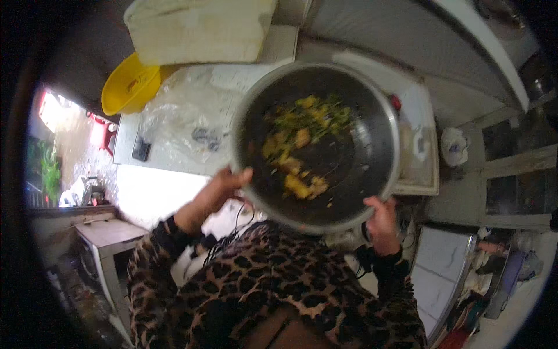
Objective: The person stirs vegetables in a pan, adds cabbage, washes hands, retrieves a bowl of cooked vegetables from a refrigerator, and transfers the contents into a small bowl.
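Observation:
Between my hands I hold a wide, round metal bowl (pixel 353 161) up in front of my body, its inside facing the camera. My left hand (pixel 218 192) grips the lower left rim, thumb over the edge. On the lower right rim, my right hand (pixel 383 222) has its fingers around the edge. Inside lie chopped green leaves (pixel 324 113) and yellowish food pieces (pixel 301 185), spread over the left and middle of the bowl. Blur keeps me from telling exactly what the pieces are. The bowl hides part of the counter behind it.
A white table (pixel 174 161) carries a clear plastic sheet (pixel 183 109) and a dark phone-like object (pixel 141 149). Near its far left corner is a yellow plastic basin (pixel 130 85), below a large pale container (pixel 200 32). At the right stands a tray-like white surface (pixel 418 179).

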Motion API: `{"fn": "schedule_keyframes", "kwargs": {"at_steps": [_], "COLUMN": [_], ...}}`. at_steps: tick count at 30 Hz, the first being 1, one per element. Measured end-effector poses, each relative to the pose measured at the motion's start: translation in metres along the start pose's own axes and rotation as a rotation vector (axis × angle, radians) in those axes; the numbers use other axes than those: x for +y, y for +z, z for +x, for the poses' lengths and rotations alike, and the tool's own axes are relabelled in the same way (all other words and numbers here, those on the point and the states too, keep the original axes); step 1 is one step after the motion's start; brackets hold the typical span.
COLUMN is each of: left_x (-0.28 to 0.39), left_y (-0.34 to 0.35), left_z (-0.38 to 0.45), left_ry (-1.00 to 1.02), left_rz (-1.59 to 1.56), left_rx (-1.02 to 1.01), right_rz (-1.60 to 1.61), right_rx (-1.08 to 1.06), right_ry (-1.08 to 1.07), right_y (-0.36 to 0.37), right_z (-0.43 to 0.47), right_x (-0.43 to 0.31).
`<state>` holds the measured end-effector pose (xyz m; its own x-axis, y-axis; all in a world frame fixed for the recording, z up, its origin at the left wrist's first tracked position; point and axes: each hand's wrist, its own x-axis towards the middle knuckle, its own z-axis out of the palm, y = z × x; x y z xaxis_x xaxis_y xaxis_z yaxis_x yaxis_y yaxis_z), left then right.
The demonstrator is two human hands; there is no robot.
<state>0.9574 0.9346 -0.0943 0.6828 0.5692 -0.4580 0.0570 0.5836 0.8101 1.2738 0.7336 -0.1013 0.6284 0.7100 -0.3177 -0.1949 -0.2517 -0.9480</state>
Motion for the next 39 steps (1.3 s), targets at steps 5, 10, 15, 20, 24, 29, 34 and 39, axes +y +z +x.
{"fn": "schedule_keyframes", "kwargs": {"at_steps": [5, 10, 15, 20, 24, 29, 34, 39], "left_x": [-0.002, -0.023, -0.056, -0.017, -0.014, -0.033, -0.017, 0.002], "left_y": [0.051, 0.056, 0.069, 0.105, 0.104, 0.062, 0.066, 0.076], "left_z": [-0.043, -0.098, -0.101, -0.069, -0.054, -0.057, -0.062, -0.046], "left_ry": [0.105, 0.253, 0.216, 0.197, 0.13, 0.113, 0.122, 0.103], "left_rz": [-0.375, -0.544, -0.605, -0.668, -0.764, -0.514, -0.774, -0.766], "left_rx": [0.408, 0.643, 0.942, 1.114, 1.285, 1.367, 1.342, 1.305], "right_rz": [0.205, -0.62, -0.998, -1.125, -1.174, -1.242, -1.28, -1.007], "right_rx": [-0.293, -0.315, 0.383, 0.209, 0.292, 0.255, 0.093, -0.118], "right_ry": [0.129, -1.077, -1.863, -1.289, -1.323, -1.401, -0.988, -0.611], "right_y": [0.04, 0.042, 0.05, 0.051, 0.032, 0.008, -0.041, -0.036], "right_z": [0.019, 0.048, 0.219, 0.39, 0.412, 0.322, 0.227, 0.206], "right_x": [-0.041, -0.148, -0.355, -0.38, -0.327, -0.204, -0.089, -0.067]}}
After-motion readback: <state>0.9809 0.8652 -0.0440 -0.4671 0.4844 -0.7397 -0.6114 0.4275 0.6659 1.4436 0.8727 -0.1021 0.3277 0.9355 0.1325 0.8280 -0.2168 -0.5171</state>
